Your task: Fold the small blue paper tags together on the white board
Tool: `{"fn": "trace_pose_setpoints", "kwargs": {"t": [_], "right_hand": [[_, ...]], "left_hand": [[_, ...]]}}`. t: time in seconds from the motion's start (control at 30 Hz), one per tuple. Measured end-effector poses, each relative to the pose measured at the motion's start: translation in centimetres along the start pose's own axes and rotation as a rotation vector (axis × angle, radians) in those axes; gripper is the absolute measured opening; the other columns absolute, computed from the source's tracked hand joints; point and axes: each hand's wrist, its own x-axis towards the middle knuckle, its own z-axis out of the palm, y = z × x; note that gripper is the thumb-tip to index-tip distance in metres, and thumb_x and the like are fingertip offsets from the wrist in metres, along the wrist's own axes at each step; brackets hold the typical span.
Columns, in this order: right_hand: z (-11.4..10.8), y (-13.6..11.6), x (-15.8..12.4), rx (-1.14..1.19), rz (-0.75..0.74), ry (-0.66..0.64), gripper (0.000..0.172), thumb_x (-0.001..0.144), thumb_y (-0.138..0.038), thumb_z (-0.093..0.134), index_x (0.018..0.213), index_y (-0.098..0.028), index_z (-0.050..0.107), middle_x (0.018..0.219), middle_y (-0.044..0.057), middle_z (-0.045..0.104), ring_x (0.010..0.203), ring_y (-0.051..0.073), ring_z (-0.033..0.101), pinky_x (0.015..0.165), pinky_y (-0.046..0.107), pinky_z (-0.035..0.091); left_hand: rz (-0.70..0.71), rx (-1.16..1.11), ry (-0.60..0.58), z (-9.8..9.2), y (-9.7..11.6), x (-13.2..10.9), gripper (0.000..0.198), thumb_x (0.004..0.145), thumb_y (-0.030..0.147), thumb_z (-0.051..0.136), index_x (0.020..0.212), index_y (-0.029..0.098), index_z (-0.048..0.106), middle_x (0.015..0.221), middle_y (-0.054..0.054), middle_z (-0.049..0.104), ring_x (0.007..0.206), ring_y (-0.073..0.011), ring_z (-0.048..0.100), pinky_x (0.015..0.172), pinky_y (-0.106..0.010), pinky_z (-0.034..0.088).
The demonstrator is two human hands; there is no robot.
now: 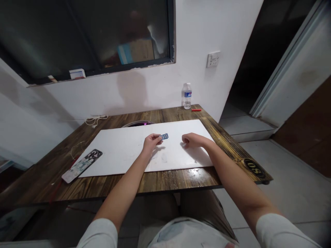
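Observation:
Between the thumb and fingers of my left hand (pixel 152 141) is a small blue card-like piece (pixel 164 136) with pale marks, held just above the white board (pixel 116 148). My right hand (pixel 190 140) is over the right part of the board, apart from the blue piece. Its fingers are curled inward and closed; whatever they hold, if anything, is hidden or too small to name.
A phone in a patterned case (pixel 82 166) overlaps the board's left edge. Behind the board are a white cable (pixel 95 119), a dark round object (pixel 138 123), a plastic bottle (pixel 187 97) and a red stick-like item (pixel 196 110). All rest on the wooden table (pixel 181 181).

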Motion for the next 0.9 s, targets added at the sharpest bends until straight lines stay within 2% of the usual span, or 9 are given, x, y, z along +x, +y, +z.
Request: {"fn": "trace_pose_setpoints", "kwargs": {"t": [0.1, 0.2, 0.27, 0.33, 0.4, 0.5, 0.63, 0.8, 0.9], "right_hand": [[-0.2, -0.2, -0.1, 0.075, -0.049, 0.026, 0.015, 0.064, -0.018, 0.075, 0.073, -0.019, 0.063, 0.068, -0.003, 0.061, 0.06, 0.011, 0.05, 0.054, 0.021, 0.033], [-0.3, -0.6, 0.0, 0.252, -0.063, 0.108, 0.021, 0.063, -0.021, 0.075, 0.081, -0.019, 0.064, 0.07, -0.004, 0.062, 0.062, 0.011, 0.052, 0.056, 0.021, 0.037], [-0.3, -1.0, 0.2, 0.412, -0.073, 0.18, 0.027, 0.062, -0.026, 0.077, 0.084, -0.019, 0.065, 0.07, -0.003, 0.063, 0.063, 0.012, 0.055, 0.058, 0.022, 0.04], [-0.2, -1.4, 0.3, 0.57, -0.092, 0.218, 0.028, 0.061, -0.035, 0.079, 0.079, -0.019, 0.065, 0.067, -0.002, 0.064, 0.063, 0.013, 0.057, 0.058, 0.024, 0.043], [-0.1, -1.8, 0.4, 0.699, -0.108, 0.217, 0.031, 0.062, -0.043, 0.079, 0.074, -0.018, 0.065, 0.065, 0.0, 0.065, 0.062, 0.014, 0.059, 0.059, 0.026, 0.045], [0.0, -2.4, 0.5, 0.825, -0.129, 0.207, 0.037, 0.064, -0.05, 0.078, 0.078, -0.018, 0.067, 0.065, 0.001, 0.066, 0.061, 0.015, 0.061, 0.061, 0.027, 0.048], [0.1, -3.3, 0.4, 0.891, -0.15, 0.213, 0.039, 0.065, -0.053, 0.078, 0.077, -0.017, 0.067, 0.068, 0.002, 0.068, 0.065, 0.016, 0.063, 0.064, 0.029, 0.05], [0.1, -4.5, 0.1, 0.834, -0.251, 0.338, 0.034, 0.067, -0.049, 0.08, 0.071, -0.017, 0.07, 0.075, 0.004, 0.067, 0.068, 0.015, 0.061, 0.065, 0.029, 0.05], [0.1, -5.0, -0.1, 0.826, -0.307, 0.311, 0.032, 0.071, -0.049, 0.077, 0.073, -0.018, 0.071, 0.077, 0.004, 0.068, 0.071, 0.017, 0.063, 0.066, 0.03, 0.051]], "left_hand": [[-0.003, -0.004, 0.0, 0.0, -0.1, 0.1, 0.041, 0.054, 0.037, 0.087, 0.082, 0.015, 0.067, 0.067, -0.001, 0.068, 0.064, -0.0138, 0.065, 0.065, -0.03, 0.055], [0.002, -0.004, 0.0, 0.0, -0.1, 0.2, 0.042, 0.053, 0.038, 0.087, 0.081, 0.015, 0.067, 0.067, -0.001, 0.068, 0.063, -0.0135, 0.065, 0.065, -0.029, 0.055], [0.008, 0.0, -0.003, 0.0, -0.1, 0.2, 0.043, 0.053, 0.039, 0.088, 0.082, 0.014, 0.067, 0.067, -0.002, 0.068, 0.063, -0.0136, 0.065, 0.065, -0.03, 0.056], [0.012, 0.006, -0.005, 0.0, 0.0, 0.1, 0.043, 0.054, 0.039, 0.088, 0.083, 0.014, 0.067, 0.068, -0.002, 0.068, 0.064, -0.0141, 0.065, 0.066, -0.031, 0.056], [0.012, 0.013, -0.006, 0.0, 0.1, 0.1, 0.043, 0.054, 0.04, 0.088, 0.082, 0.015, 0.068, 0.068, -0.002, 0.068, 0.064, -0.0145, 0.065, 0.067, -0.033, 0.057], [0.012, 0.02, -0.005, 0.1, 0.2, 0.0, 0.043, 0.053, 0.041, 0.088, 0.081, 0.015, 0.067, 0.067, -0.002, 0.069, 0.064, -0.0147, 0.065, 0.067, -0.033, 0.057], [0.015, 0.029, -0.011, 0.1, 0.2, -0.1, 0.044, 0.054, 0.042, 0.088, 0.082, 0.015, 0.067, 0.068, -0.002, 0.069, 0.063, -0.0146, 0.065, 0.067, -0.034, 0.057], [0.01, 0.055, -0.034, 0.1, 0.4, -0.3, 0.043, 0.054, 0.041, 0.088, 0.082, 0.015, 0.068, 0.068, -0.003, 0.069, 0.062, -0.0152, 0.065, 0.065, -0.033, 0.057], [-0.009, 0.078, -0.084, 0.2, 0.5, -0.4, 0.043, 0.053, 0.04, 0.088, 0.082, 0.014, 0.07, 0.069, -0.003, 0.069, 0.059, -0.0144, 0.064, 0.063, -0.032, 0.056]]}}
